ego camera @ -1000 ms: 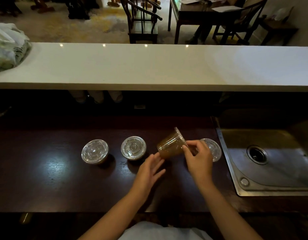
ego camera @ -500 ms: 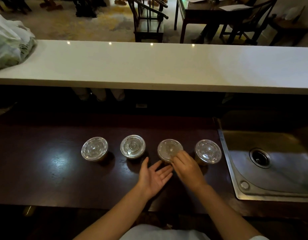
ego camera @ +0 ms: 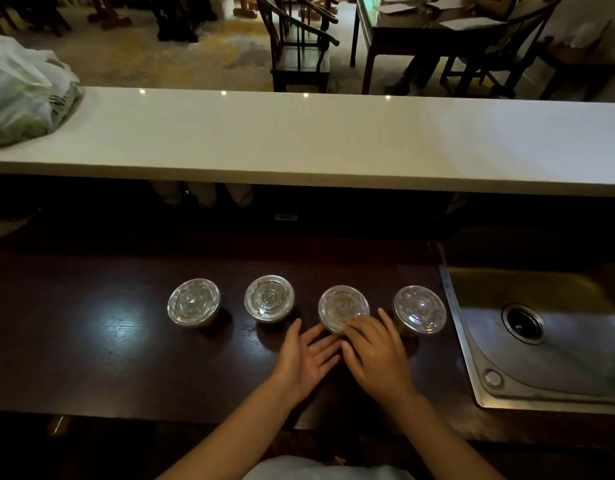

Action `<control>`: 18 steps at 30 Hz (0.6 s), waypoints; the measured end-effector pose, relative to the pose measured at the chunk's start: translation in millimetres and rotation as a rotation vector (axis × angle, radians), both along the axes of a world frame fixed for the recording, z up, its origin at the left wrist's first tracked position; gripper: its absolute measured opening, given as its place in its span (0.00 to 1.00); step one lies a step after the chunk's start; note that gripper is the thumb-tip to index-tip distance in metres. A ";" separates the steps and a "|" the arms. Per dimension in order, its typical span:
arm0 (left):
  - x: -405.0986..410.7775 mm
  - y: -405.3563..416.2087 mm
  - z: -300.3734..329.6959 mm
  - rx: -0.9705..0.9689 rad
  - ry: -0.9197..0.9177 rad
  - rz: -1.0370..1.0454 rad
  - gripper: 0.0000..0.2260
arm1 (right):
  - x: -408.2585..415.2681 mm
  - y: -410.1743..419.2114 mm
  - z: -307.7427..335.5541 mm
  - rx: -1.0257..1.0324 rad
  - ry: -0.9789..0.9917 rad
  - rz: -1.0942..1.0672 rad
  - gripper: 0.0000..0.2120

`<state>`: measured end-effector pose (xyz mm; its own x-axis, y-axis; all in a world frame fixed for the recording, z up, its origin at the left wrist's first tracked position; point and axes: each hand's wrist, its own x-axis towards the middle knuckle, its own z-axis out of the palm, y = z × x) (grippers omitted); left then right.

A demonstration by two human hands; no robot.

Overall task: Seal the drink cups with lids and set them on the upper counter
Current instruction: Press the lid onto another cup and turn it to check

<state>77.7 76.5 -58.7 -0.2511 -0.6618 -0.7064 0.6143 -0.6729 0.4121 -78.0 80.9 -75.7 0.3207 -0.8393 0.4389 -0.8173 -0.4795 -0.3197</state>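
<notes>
Clear lid (ego camera: 342, 308) is pressed by your right hand (ego camera: 377, 355); left hand (ego camera: 304, 358) lies released. Next, lift cups to the upper counter (ego camera: 333, 140).

The long white upper counter (ego camera: 333, 140) is brightly lit, with small glare spots. The dark wooden lower worktop (ego camera: 91, 341) is left dim, one glare patch reflected. Edges are bent by the wide lens.

Right hand (ego camera: 375, 355) touches third lidded cup (ego camera: 340, 308).
</notes>
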 end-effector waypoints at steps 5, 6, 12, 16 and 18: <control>35.6 -3.4 27.5 -0.432 -0.658 0.076 0.12 | 38.5 -26.5 26.3 -0.015 -0.012 0.000 0.17; 47.8 -6.0 31.9 -0.560 -0.845 0.094 0.11 | 49.2 -33.1 30.2 0.026 0.029 0.003 0.18; 94.2 -35.6 8.1 -0.930 -1.823 -0.586 0.24 | 101.0 -64.7 36.1 0.338 0.315 0.075 0.27; 94.6 -38.1 -3.3 -0.877 -1.858 -0.800 0.25 | 112.2 -65.6 26.7 0.483 0.348 0.090 0.27; 95.7 -35.4 -4.8 -0.915 -1.839 -0.804 0.25 | 113.5 -60.8 24.3 0.495 0.307 0.085 0.27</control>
